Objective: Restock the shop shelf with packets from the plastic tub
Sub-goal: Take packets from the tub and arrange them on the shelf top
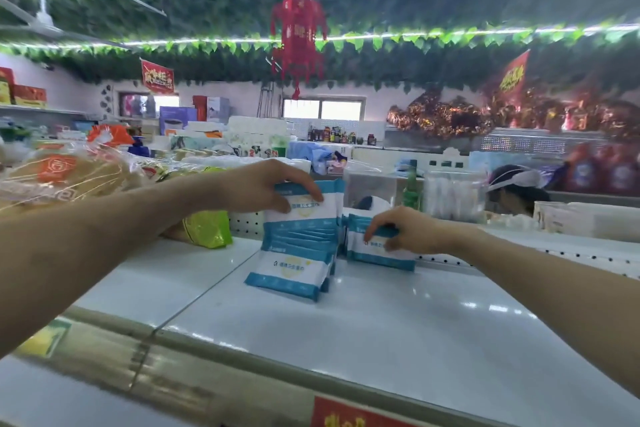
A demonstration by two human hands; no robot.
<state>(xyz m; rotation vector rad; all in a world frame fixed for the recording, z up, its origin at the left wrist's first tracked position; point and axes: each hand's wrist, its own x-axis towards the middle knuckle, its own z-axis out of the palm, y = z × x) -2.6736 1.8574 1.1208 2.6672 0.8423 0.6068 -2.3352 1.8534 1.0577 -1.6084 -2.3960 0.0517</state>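
The left hand [266, 187] grips the top of the leaning packets [294, 253]; just right of them, the right hand [405, 229] pinches another packet [377, 255], upright.

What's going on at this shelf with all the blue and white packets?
A person is stocking a white shop shelf by hand. Their left hand grips the top of a leaning row of packets that stands on the shelf. Their right hand holds a smaller bunch of packets just to the right of it, close to the perforated back panel. A yellow-green bag lies further left. The tub is not in view.
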